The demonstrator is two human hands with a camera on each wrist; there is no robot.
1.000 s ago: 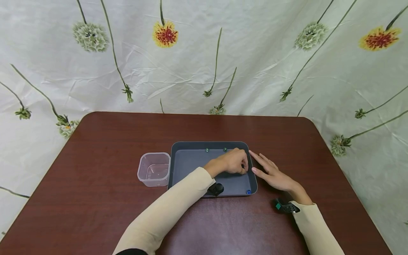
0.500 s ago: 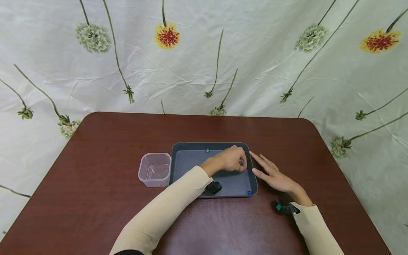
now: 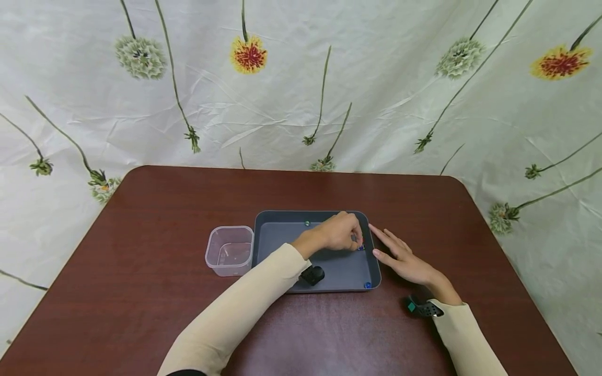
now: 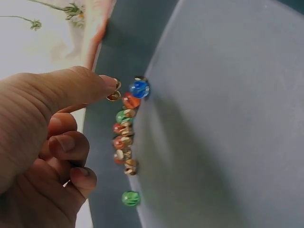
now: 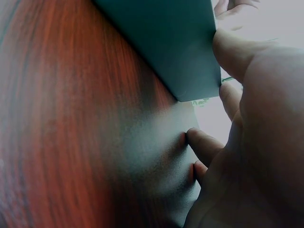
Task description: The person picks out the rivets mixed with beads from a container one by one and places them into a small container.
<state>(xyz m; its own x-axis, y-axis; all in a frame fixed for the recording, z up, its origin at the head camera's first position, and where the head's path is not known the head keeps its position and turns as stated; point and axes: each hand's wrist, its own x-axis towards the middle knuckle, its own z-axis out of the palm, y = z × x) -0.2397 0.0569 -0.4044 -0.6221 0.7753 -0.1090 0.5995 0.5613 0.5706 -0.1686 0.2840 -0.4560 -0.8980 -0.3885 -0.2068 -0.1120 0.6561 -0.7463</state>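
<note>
Left hand: the left hand (image 3: 339, 234) sits at the centre of the head view, reaching into the grey tray (image 3: 282, 237). In the wrist view its thumb tip touches the gold clasp end of a beaded bracelet (image 4: 125, 130) while the other fingers are curled under; whether a finger closes the pinch from the far side I cannot tell.

Bracelet: a short string of blue, orange and green beads lying along the foot of the tray's right wall, just right of centre in the head view, where it shows only as a red and blue speck at the fingertips (the wall probably keeps it from sliding away from the thumb).

Right hand: the right hand (image 3: 405, 261), right of centre, lies flat on the table (image 3: 155, 219) with straight fingers spread; its thumb presses the tray's outer wall (image 5: 180, 42), most likely to steady the tray.

Loose beads: a green bead (image 4: 130, 198) lies apart from the string, low in the wrist view; a blue bead (image 3: 367, 285) rests in the tray's near right corner and another green bead (image 3: 307, 223) by the far wall.

Clear tub: a clear plastic container (image 3: 229, 250) touches the tray's left side, left of centre.
</note>
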